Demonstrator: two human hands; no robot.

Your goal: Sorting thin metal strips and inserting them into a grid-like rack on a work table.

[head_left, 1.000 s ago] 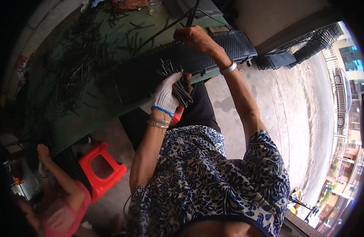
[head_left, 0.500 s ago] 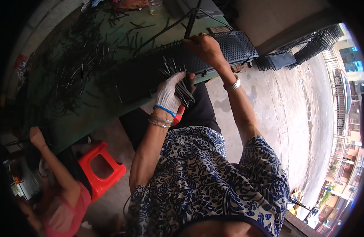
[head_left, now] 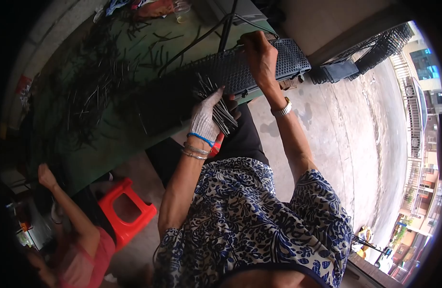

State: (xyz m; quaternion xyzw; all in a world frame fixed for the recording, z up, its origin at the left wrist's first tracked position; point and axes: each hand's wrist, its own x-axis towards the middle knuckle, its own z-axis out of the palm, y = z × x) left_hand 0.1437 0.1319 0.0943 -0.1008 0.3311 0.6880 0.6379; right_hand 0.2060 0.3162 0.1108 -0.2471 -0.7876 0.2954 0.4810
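Note:
My left hand [head_left: 205, 114], in a whitish knit glove, is wrapped round a bundle of thin black strips [head_left: 224, 120] that stick out at both ends of the grip. Under and beyond it lies a long black panel [head_left: 230, 72] with rows of small holes, resting along the table's edge. My bare right hand [head_left: 262, 55] is over the right part of this panel with its fingers curled closed. Whatever may be between those fingertips is hidden from view.
Many loose black strips [head_left: 103, 79] are strewn over the green table [head_left: 94, 158]. A dark bent rod frame [head_left: 226, 29] rises behind the panel. At the lower left are a red stool [head_left: 116, 230] and another person's arm [head_left: 70, 206]. Black perforated parts [head_left: 343, 72] lie at the right.
My right hand has moved a little to the right and away from me along the panel, still closed. My left hand keeps the bundle in nearly the same place.

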